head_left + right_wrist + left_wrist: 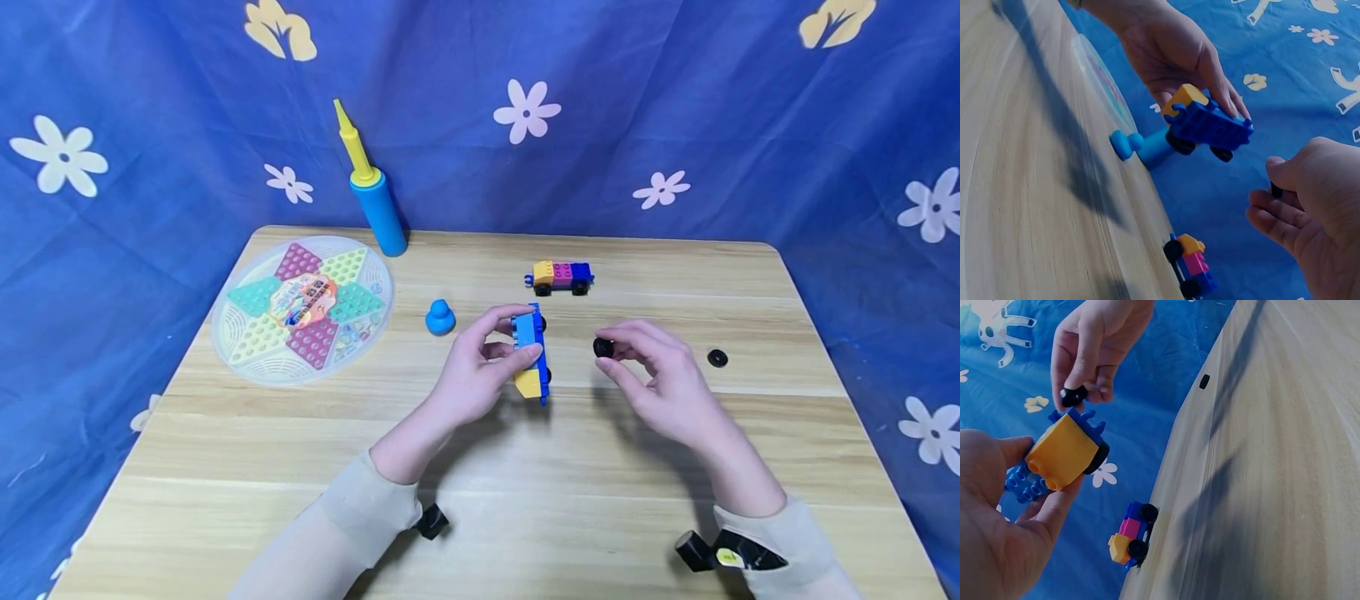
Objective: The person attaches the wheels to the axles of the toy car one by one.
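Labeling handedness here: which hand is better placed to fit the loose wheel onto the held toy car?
Right. The right hand already pinches a black wheel beside the toy car. The left hand grips that car, so it likely just steadies it.

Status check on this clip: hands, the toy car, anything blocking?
Left hand grips blue-and-yellow brick car, lifted off table. Right hand pinches black wheel beside it, apart. Nothing between them; spare wheel lies to the right.

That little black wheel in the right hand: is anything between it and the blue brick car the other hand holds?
Nothing visible. Only open air separates the black wheel from the blue brick car.
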`<state>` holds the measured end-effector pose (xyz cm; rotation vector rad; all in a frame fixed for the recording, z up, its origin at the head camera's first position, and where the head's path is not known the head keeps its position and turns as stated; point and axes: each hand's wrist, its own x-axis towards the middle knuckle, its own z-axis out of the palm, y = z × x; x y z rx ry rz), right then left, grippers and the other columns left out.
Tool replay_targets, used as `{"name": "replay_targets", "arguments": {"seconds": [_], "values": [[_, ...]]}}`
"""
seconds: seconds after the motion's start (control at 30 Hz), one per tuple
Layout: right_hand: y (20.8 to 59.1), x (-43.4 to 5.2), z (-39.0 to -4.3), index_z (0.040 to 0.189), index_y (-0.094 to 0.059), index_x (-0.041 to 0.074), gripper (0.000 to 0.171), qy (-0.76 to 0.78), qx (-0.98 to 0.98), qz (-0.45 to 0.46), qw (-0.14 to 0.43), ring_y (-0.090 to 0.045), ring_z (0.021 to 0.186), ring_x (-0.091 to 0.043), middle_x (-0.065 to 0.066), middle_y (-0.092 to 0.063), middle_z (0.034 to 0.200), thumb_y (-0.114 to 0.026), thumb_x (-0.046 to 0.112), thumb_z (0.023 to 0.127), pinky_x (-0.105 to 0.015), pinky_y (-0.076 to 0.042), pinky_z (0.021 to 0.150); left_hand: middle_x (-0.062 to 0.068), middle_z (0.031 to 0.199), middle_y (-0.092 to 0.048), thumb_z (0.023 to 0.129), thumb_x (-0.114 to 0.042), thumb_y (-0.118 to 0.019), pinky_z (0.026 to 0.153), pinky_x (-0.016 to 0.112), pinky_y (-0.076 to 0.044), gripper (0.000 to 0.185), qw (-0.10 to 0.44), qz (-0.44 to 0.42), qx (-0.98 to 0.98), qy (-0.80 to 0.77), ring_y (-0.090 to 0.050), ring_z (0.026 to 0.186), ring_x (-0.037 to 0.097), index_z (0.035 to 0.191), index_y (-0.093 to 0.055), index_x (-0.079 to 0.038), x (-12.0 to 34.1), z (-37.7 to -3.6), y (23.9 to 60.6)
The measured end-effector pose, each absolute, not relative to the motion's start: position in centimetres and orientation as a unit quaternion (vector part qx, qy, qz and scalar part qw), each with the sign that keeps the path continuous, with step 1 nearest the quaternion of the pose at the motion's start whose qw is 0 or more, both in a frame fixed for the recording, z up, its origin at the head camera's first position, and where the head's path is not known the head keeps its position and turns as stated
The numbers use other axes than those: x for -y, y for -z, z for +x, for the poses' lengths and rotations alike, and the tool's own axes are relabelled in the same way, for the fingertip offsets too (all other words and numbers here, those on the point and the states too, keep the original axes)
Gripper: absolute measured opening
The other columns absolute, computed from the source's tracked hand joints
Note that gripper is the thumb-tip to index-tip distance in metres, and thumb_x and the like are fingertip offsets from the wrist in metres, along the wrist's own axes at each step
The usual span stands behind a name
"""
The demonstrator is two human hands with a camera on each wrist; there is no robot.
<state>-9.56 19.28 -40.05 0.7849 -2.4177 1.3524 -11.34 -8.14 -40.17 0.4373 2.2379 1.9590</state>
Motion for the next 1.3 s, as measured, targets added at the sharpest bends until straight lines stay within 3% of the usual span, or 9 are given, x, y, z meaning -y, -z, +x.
{"name": "replay_targets", "arguments": {"seconds": [0.17, 0.47, 0.63, 0.9, 1.3], "values": [[39.7, -18.6, -9.5, 0.123, -0.075, 0.006, 0.039, -0.463, 0.828, 0.284, 0.137, -0.068, 0.093, -0.013, 0.002, -0.072, 0.115, -0.085, -0.004, 0.087, -0.022, -0.056, 0.088, 0.009, 0.124, -0.059, 0.100, -0.015, -0.077, 0.072, 0.035, -0.059, 0.047, 0.069, 0.146, -0.746, -0.646, -0.069, 0.080, 0.027, 0.143, -0.064, -0.026, 8.1, -11.4, 40.2], [39.5, -17.7, -9.3, 0.117, -0.078, 0.007, 0.038, -0.476, 0.808, 0.312, 0.150, -0.066, 0.085, -0.013, 0.002, -0.072, 0.106, -0.090, -0.001, 0.082, -0.020, -0.049, 0.071, 0.012, 0.124, -0.059, 0.100, -0.014, -0.077, 0.069, 0.035, -0.059, 0.047, 0.075, 0.149, -0.733, -0.659, -0.071, 0.080, 0.027, 0.143, -0.063, -0.025, 7.8, -11.4, 40.0], [39.7, -17.2, -9.1, 0.116, -0.079, 0.006, 0.038, -0.483, 0.794, 0.337, 0.152, -0.066, 0.084, -0.014, 0.002, -0.072, 0.104, -0.090, -0.004, 0.081, -0.023, -0.053, 0.073, 0.013, 0.124, -0.058, 0.101, -0.015, -0.076, 0.066, 0.039, -0.059, 0.046, 0.075, 0.156, -0.727, -0.664, -0.072, 0.077, 0.027, 0.144, -0.062, -0.023, 7.6, -11.4, 40.1], [40.0, -16.2, -8.6, 0.116, -0.080, 0.007, 0.035, -0.473, 0.803, 0.341, 0.121, -0.065, 0.089, -0.012, 0.002, -0.070, 0.104, -0.091, 0.005, 0.084, -0.021, -0.054, 0.078, 0.013, 0.124, -0.059, 0.100, -0.013, -0.077, 0.067, 0.036, -0.060, 0.048, 0.074, 0.156, -0.723, -0.668, -0.073, 0.079, 0.027, 0.145, -0.062, -0.022, 7.4, -11.4, 39.9], [40.3, -15.6, -8.4, 0.116, -0.080, 0.006, 0.036, -0.481, 0.797, 0.346, 0.120, -0.066, 0.090, -0.013, 0.002, -0.069, 0.106, -0.091, 0.001, 0.082, -0.022, -0.056, 0.078, 0.013, 0.124, -0.060, 0.099, -0.012, -0.077, 0.069, 0.030, -0.060, 0.049, 0.071, 0.153, -0.724, -0.668, -0.073, 0.080, 0.026, 0.145, -0.062, -0.021, 7.1, -11.6, 40.0]]}}
